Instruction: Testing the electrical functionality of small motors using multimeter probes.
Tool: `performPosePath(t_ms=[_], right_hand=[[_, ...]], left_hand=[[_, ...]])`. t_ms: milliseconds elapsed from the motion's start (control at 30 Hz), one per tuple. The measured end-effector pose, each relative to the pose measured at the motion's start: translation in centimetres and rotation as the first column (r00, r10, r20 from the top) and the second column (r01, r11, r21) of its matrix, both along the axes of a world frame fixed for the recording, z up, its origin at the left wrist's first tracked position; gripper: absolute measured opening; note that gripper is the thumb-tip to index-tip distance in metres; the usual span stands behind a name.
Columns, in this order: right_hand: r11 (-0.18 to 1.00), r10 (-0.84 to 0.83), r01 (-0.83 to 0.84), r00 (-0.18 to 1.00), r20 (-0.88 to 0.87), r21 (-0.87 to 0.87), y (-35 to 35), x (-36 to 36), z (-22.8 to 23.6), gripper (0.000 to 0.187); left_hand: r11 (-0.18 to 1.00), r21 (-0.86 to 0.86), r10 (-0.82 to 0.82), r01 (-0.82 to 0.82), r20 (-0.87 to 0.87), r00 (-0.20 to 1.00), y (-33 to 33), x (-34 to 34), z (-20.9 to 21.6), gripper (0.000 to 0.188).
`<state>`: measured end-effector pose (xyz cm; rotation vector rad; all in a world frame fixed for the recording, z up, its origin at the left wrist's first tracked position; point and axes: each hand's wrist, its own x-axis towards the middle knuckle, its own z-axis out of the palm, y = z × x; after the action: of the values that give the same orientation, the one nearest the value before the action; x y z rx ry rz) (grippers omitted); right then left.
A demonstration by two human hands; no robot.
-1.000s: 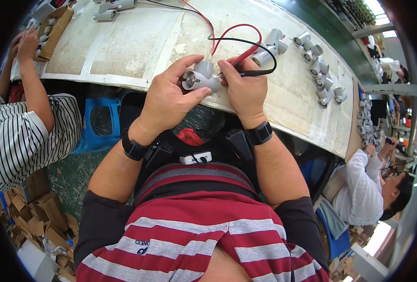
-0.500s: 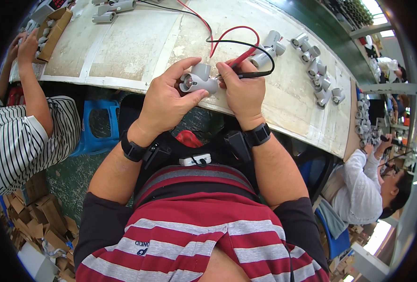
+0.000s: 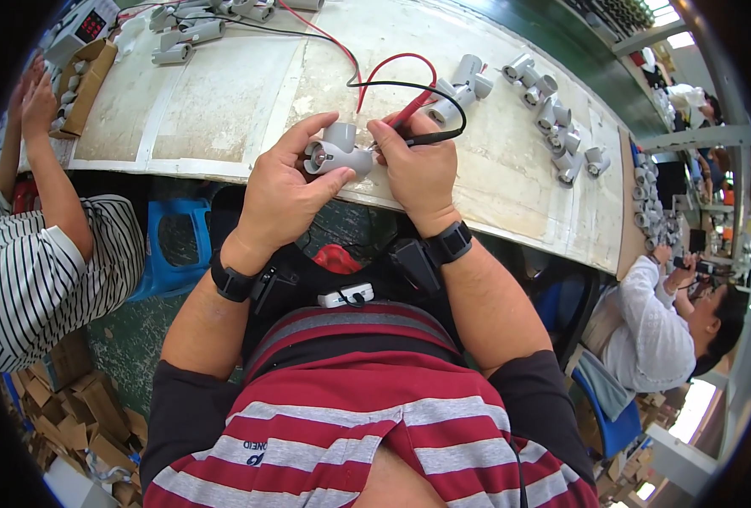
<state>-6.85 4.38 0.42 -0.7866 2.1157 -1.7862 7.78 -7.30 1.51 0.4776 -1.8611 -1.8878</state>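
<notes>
My left hand (image 3: 280, 193) grips a grey T-shaped plastic fitting (image 3: 341, 159) between thumb and fingers, above the table's near edge. Its open round end faces left and shows a small clear, shiny part inside. In my right hand (image 3: 420, 176) are two test probes, a red probe (image 3: 416, 105) and a black probe (image 3: 436, 137), held together like a pen. Their tips meet the right end of the fitting, though my fingers partly hide the contact. From the probes, a red lead (image 3: 398, 56) and a black lead (image 3: 392, 83) loop back across the table.
More grey fittings (image 3: 553, 114) lie in a row at right, a larger pair (image 3: 460, 93) beyond my right hand. Upper left are another fitting pile (image 3: 191, 32), a boxy instrument (image 3: 83, 30) with red digits and a cardboard box (image 3: 96, 68). Co-workers sit on both sides; a blue stool (image 3: 172, 245) stands left.
The view has shifted slightly, so table and hands appear farther left. Both hands keep their hold, with the probe tips still at the fitting's right end.
</notes>
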Motion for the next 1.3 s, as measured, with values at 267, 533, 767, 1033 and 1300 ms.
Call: performPosePath(t_ms=[267, 533, 767, 1033, 1300], right_hand=[[1.000, 0.007, -0.008, 0.999, -0.052, -0.006, 0.0, -0.2, -0.4, 0.014], [0.998, -0.052, 0.054, 0.997, 0.056, -0.039, 0.4, -0.9, 1.9, 0.016], [0.993, -0.077, 0.077, 0.997, 0.001, -0.093, 2.2, -8.1, 8.1, 0.019], [0.997, -0.064, 0.057, 0.989, -0.130, -0.054, 2.4, -11.1, 10.3, 0.021], [0.998, -0.042, 0.034, 0.988, -0.149, -0.050, 4.7, -10.7, 10.5, 0.015]], left_hand=[[1.000, -0.026, 0.011, -0.011, 0.013, 1.000, 0.0, 0.0, 0.0, 0.061], [1.000, -0.027, -0.006, 0.009, 0.106, 0.994, -2.7, -0.3, 0.3, 0.057], [0.778, -0.626, 0.271, -0.050, 0.262, 0.926, -12.6, -1.1, 0.6, 0.048], [0.369, -0.928, 0.104, 0.042, 0.086, 0.991, 3.9, -12.9, 2.7, 0.024], [0.363, -0.873, 0.132, 0.327, 0.395, 0.909, 4.4, -18.4, 3.3, 0.024]])
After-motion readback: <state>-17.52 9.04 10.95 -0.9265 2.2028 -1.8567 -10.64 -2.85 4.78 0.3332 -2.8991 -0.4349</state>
